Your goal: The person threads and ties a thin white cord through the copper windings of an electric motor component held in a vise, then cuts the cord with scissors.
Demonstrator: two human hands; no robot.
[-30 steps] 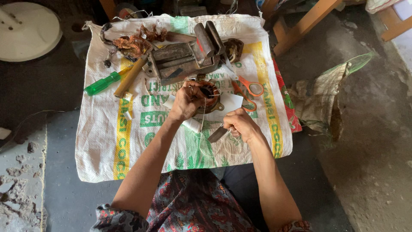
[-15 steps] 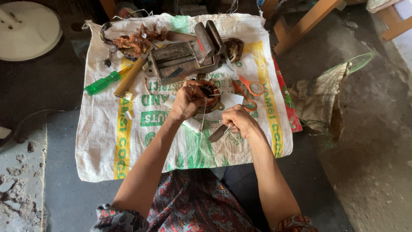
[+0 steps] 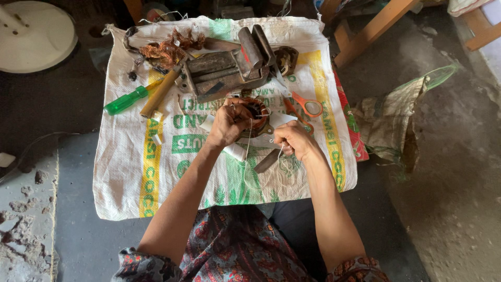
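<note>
left hand (image 3: 228,124): gripping round rusty copper-wound motor stator (image 3: 257,112), frame centre, on white woven sack (image 3: 156,167)
right hand (image 3: 294,140): pinching thin white thread (image 3: 247,151), knife-like metal blade (image 3: 267,161) just below
tip: keep thread taut, stator steady
nearby: grey metal vise (image 3: 229,68), orange-handled scissors (image 3: 305,106)

Grey floor (image 3: 78,209) w/ woven sack (image 3: 141,177) (white, green print) spread flat.

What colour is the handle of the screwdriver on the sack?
Bright green; the screwdriver shows best in the head view.
</note>
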